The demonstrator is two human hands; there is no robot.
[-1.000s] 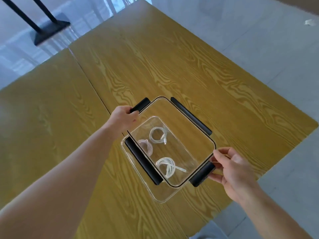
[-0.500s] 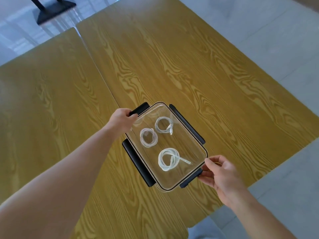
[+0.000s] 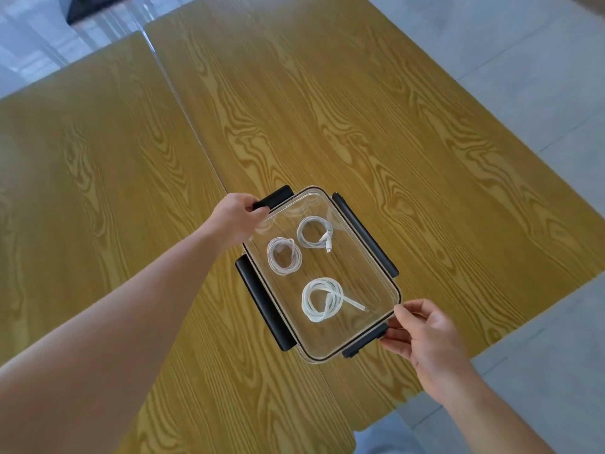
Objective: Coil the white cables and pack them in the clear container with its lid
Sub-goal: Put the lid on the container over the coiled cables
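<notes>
A clear rectangular container (image 3: 366,267) sits on the wooden table with its clear lid (image 3: 357,257) lying on top; the lid has black clips on all sides. Three coiled white cables show through it: one at the far end (image 3: 314,236), one to its left (image 3: 284,255), and a larger coil (image 3: 322,300) nearer me. My left hand (image 3: 237,221) grips the lid's far black clip (image 3: 275,197). At the near corner my right hand (image 3: 422,332) pinches the lid by its near black clip (image 3: 365,340).
Two yellow wood-grain tables (image 3: 327,109) stand pushed together, with a seam running from the far left towards me. Grey tiled floor (image 3: 540,77) lies beyond the right edge. A black stand base (image 3: 88,4) sits on the floor at the far left.
The lid, held above and askew of the container a second ago, has come down onto it and lines up with the rim. Both hands keep their hold on the end clips.
</notes>
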